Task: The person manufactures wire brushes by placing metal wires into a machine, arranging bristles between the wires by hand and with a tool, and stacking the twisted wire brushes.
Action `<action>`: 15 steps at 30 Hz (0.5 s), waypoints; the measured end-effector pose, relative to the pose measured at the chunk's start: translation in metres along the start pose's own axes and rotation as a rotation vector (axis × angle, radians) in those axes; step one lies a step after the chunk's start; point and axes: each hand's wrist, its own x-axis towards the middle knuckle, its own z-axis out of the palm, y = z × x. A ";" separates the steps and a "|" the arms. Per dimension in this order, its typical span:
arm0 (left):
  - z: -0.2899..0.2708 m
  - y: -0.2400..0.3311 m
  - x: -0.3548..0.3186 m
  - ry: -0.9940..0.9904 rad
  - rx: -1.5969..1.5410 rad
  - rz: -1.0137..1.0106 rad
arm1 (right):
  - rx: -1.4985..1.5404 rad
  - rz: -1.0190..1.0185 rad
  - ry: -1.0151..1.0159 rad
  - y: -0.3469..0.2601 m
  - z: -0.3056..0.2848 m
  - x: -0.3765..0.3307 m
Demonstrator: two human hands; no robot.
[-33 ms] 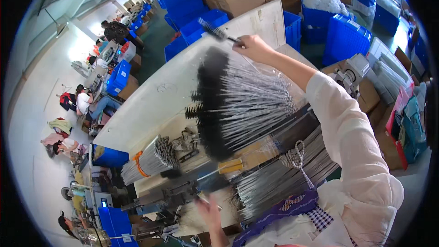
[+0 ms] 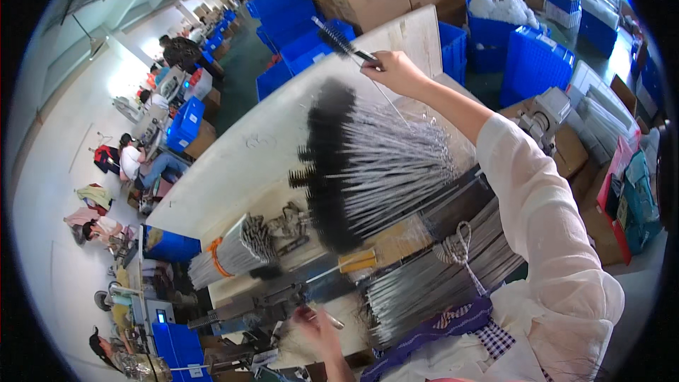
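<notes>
Black-tipped wire brushes, too many to count, fan in one pile (image 2: 368, 163) mid-surface (image 2: 240, 163), while the right hand (image 2: 389, 71) at twelve o'clock pinches one brush (image 2: 339, 39) and the left hand (image 2: 315, 322) at six pinches a thin rod (image 2: 332, 320).

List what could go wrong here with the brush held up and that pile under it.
The right hand pinches one thin black brush by its wire, out over the table edge; it may slip and drop. The forearm crosses above the fanned pile of brushes, so a low sweep could scatter them. The left hand works close to the machine, a likely pinch spot.
</notes>
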 end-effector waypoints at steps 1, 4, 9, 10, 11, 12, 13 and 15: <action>-0.005 -0.001 0.001 0.254 0.117 0.252 | 0.144 0.057 0.147 -0.016 -0.013 0.003; -0.012 0.043 0.004 0.305 0.085 0.415 | 0.282 -0.019 0.229 -0.061 -0.038 -0.005; 0.030 0.109 0.019 -0.093 -0.009 0.588 | 0.618 0.081 -0.024 -0.138 -0.052 -0.039; 0.042 0.123 0.022 -0.174 -0.070 0.577 | 0.720 0.126 -0.095 -0.153 -0.048 -0.048; 0.055 0.137 0.025 -0.230 -0.092 0.587 | 0.814 0.177 -0.164 -0.163 -0.046 -0.057; 0.069 0.150 0.028 -0.314 -0.198 0.534 | 0.852 0.201 -0.210 -0.169 -0.042 -0.066; 0.078 0.149 0.034 -0.367 -0.192 0.553 | 0.854 0.191 -0.226 -0.175 -0.038 -0.074; 0.097 0.151 0.037 -0.543 -0.417 0.384 | 0.887 0.213 -0.373 -0.184 -0.031 -0.091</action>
